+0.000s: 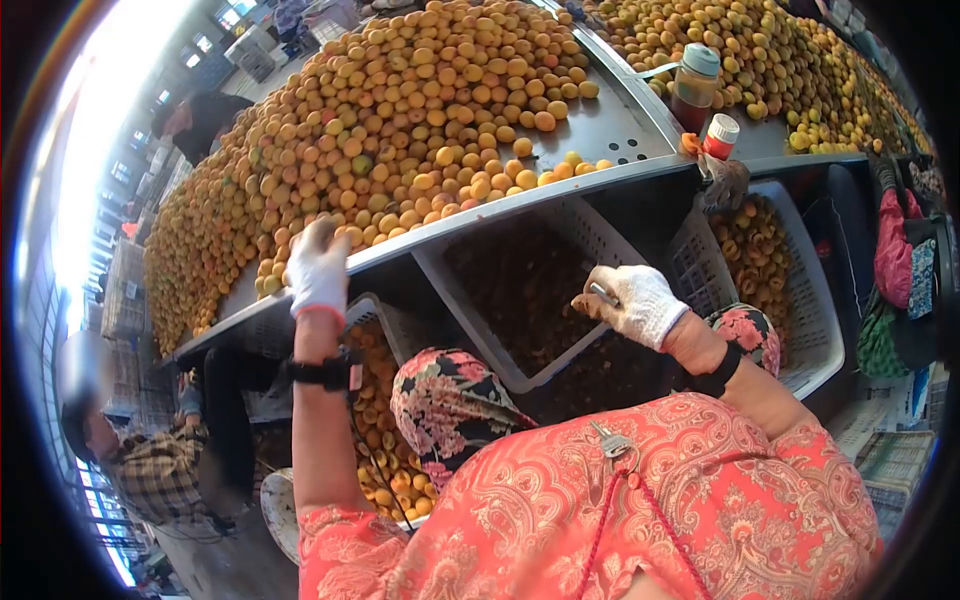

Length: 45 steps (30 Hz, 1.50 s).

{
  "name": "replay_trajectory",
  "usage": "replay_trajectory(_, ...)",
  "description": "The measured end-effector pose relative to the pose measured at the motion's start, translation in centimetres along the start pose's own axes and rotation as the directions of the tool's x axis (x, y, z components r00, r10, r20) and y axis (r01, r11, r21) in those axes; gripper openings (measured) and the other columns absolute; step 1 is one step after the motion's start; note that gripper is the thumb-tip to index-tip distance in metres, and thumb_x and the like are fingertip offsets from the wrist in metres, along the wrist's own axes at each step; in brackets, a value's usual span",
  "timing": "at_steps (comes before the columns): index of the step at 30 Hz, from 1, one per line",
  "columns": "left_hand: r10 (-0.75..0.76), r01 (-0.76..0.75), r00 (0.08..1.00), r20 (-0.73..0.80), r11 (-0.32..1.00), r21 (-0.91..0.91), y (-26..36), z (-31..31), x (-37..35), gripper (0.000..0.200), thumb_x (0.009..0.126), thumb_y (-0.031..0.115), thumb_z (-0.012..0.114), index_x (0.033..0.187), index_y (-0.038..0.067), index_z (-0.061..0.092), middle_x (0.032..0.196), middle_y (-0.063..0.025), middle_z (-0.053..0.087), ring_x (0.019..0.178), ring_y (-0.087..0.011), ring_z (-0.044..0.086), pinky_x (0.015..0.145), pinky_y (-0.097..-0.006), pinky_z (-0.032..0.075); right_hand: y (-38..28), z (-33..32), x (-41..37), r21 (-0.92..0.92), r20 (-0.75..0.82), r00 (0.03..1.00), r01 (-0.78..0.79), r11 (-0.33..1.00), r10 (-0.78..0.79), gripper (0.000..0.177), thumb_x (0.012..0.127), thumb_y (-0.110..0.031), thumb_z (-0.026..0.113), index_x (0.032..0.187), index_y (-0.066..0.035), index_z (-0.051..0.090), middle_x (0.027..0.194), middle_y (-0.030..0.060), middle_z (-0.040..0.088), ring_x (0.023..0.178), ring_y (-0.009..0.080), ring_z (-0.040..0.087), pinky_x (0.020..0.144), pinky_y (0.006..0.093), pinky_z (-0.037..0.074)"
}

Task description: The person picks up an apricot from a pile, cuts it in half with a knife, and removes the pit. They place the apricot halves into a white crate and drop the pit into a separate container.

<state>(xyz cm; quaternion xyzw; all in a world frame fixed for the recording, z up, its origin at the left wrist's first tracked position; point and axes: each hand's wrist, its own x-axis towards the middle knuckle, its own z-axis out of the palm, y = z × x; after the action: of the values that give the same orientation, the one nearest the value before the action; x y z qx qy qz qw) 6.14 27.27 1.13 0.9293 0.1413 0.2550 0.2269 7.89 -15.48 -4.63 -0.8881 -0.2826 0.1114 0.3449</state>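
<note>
My left hand, in a white glove with the fingertips bare, reaches over the table's front rim to the near edge of a large heap of apricots. Its fingers are bent and slightly blurred, and whether an apricot is between them is hidden. In my right hand, also white-gloved, the fingers are closed around a small metal tool; only a grey rod-like end shows. Below that hand is a pale plastic crate with dark, wet-looking contents, perhaps apricot stones.
A crate of halved apricots stands right, and apricots fill a container by my left forearm. A lidded jar, a red-and-white bottle and a dark glove are at the table divider. A person in a checked shirt sits left.
</note>
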Motion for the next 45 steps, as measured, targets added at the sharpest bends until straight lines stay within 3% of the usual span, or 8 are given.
replay_trajectory(7, 0.18, -0.207, 0.93, 0.321, 0.977, 0.049, 5.4, 11.1, 11.1, 0.038, 0.078, 0.028, 0.07, 0.11, 0.007, 0.069, 0.109, -0.0155, 0.068, 0.103, -0.0303, 0.065, 0.091, -0.0372, 0.051, 0.9, -1.9, 1.3, 0.027, 0.252, 0.904, -0.362, 0.932, 0.344, 0.046, 0.087, -0.045, 0.068, 0.097, -0.001, 0.058, 0.091, 0.0243, 0.067, 0.093, 0.0422, 0.065, 0.079, 0.045, 0.05)
replay_trajectory(17, 0.246, -0.444, 0.781, 0.574, 0.866, 0.232, 11.5, 21.1, 17.5, 0.039, 0.081, 0.021, 0.065, 0.119, 0.016, 0.066, 0.12, -0.0131, 0.063, 0.111, -0.0319, 0.061, 0.097, -0.0392, 0.048, 4.5, -2.2, 0.6, 0.213, 0.158, 0.958, -0.271, 0.939, 0.241, 0.031, 0.087, -0.028, 0.064, 0.099, -0.001, 0.055, 0.087, 0.0229, 0.067, 0.086, 0.0417, 0.065, 0.076, 0.0448, 0.051)
replay_trajectory(24, 0.423, -0.576, 0.771, 0.476, 0.783, 0.236, 11.9, 25.9, 19.1, 0.048, 0.082, 0.014, 0.057, 0.13, 0.013, 0.056, 0.132, -0.0141, 0.058, 0.119, -0.0347, 0.056, 0.102, -0.0406, 0.045, 4.7, -3.0, -0.1, 0.264, 0.218, 0.945, -0.297, 0.918, 0.243, 0.031, 0.088, -0.03, 0.064, 0.1, -0.002, 0.056, 0.087, 0.0225, 0.067, 0.085, 0.0416, 0.065, 0.075, 0.0452, 0.051)
replay_trajectory(30, 0.064, -0.428, 0.779, 0.623, 0.781, 0.455, 14.1, 26.5, 19.0, 0.051, 0.086, 0.018, 0.056, 0.136, 0.01, 0.053, 0.139, -0.0181, 0.052, 0.128, -0.0338, 0.051, 0.105, -0.0406, 0.044, 4.8, -3.0, -0.3, 0.251, 0.256, 0.933, -0.318, 0.914, 0.254, 0.033, 0.089, -0.032, 0.063, 0.102, -0.002, 0.056, 0.088, 0.022, 0.067, 0.086, 0.0408, 0.066, 0.074, 0.0457, 0.051)
replay_trajectory(32, -0.112, -0.312, 0.675, 0.729, 0.853, 0.419, 15.3, 25.9, 19.6, 0.048, 0.085, 0.018, 0.057, 0.133, 0.01, 0.056, 0.14, -0.0182, 0.051, 0.128, -0.0355, 0.051, 0.104, -0.0399, 0.045, 4.8, -2.9, -0.3, 0.25, 0.26, 0.928, -0.331, 0.91, 0.266, 0.032, 0.09, -0.031, 0.062, 0.102, -0.002, 0.057, 0.089, 0.0218, 0.068, 0.087, 0.0403, 0.066, 0.075, 0.0452, 0.051)
replay_trajectory(37, -0.007, -0.398, 0.759, 0.652, 0.788, 0.471, 14.2, 26.7, 18.5, 0.04, 0.083, 0.017, 0.06, 0.123, 0.011, 0.063, 0.134, -0.022, 0.052, 0.124, -0.0392, 0.052, 0.101, -0.0391, 0.046, 4.8, -2.5, -0.4, 0.271, 0.232, 0.949, -0.275, 0.923, 0.214, 0.027, 0.089, -0.031, 0.062, 0.099, -0.006, 0.056, 0.079, 0.0197, 0.065, 0.08, 0.0396, 0.065, 0.069, 0.0444, 0.05)
replay_trajectory(39, 0.108, -0.258, 0.878, 0.467, 0.928, 0.27, 13.0, 26.9, 18.9, 0.039, 0.082, 0.013, 0.058, 0.12, 0.01, 0.064, 0.13, -0.0229, 0.054, 0.121, -0.0398, 0.054, 0.101, -0.0402, 0.046, 5.0, -2.4, -0.6, 0.279, 0.208, 0.955, -0.265, 0.923, 0.211, 0.027, 0.089, -0.031, 0.062, 0.098, -0.006, 0.056, 0.079, 0.0196, 0.065, 0.079, 0.0397, 0.065, 0.069, 0.0445, 0.05)
replay_trajectory(45, -0.005, -0.235, 0.829, 0.559, 0.904, 0.356, 11.2, 27.6, 20.4, 0.05, 0.085, 0.009, 0.049, 0.134, 0.015, 0.057, 0.122, -0.0209, 0.062, 0.11, -0.0363, 0.061, 0.094, -0.0395, 0.048, 4.4, -2.8, -0.1, 0.241, 0.278, 0.932, -0.303, 0.922, 0.233, 0.029, 0.089, -0.03, 0.063, 0.1, -0.003, 0.057, 0.089, 0.0197, 0.069, 0.086, 0.0391, 0.067, 0.075, 0.0439, 0.053)
